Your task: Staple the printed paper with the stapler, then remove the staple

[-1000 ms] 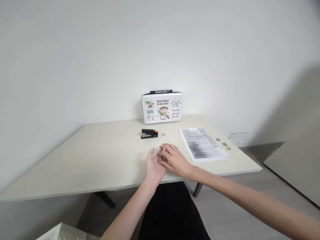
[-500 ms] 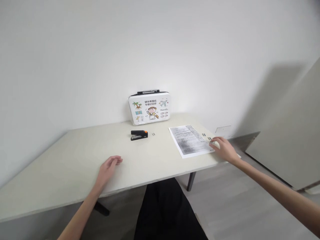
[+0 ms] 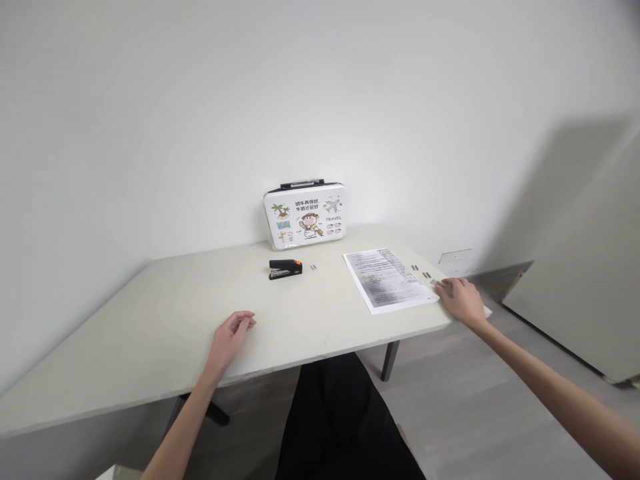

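My right hand is at the right end of the table, its fingers closed on a small pale object that they mostly hide. Just left of it lies a printed sheet of paper. Two pairs of small dark strips, a near pair and a far pair, which look like staples, sit beyond the fingertips. My left hand rests near the front edge with its fingers curled together and nothing visible in them. A black stapler with an orange part stands beyond it, beside two small metallic strips.
A white case with cartoon prints and a black handle leans against the wall behind the table. At the right, past the table's end, stands a large pale panel or cabinet on the floor.
My right hand has shifted slightly right, away from the paper, with its fingers lower by the table's right edge. My left hand keeps its pose. The view has turned a little left.
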Motion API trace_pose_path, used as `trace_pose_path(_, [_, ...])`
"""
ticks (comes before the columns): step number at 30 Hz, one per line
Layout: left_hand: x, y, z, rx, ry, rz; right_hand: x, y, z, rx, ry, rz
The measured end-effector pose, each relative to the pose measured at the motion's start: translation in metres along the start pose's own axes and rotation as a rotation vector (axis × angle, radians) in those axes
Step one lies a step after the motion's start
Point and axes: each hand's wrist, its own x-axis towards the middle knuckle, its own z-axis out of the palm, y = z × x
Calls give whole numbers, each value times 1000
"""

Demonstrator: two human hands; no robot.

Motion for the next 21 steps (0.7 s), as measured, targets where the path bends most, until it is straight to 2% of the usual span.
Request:
trace_pose_path(6, [-4, -1, 2, -18, 2, -4, -13, -8, -8, 127, 79, 7])
trace_pose_path(9, [-6, 0, 2, -18, 2, -8, -19, -25, -12, 232, 140, -37])
trace_pose_path(12, [-9, 2, 2, -9, 5, -11, -21, -50, -14, 279, 147, -156])
trace_pose_path(16, [-10, 2, 2, -8, 3, -7, -14, -81, -13, 293, 59, -310])
trace_pose_path(21, [-9, -2, 3, -25, 3, -5, -7, -105, -5, 218, -163, -404])
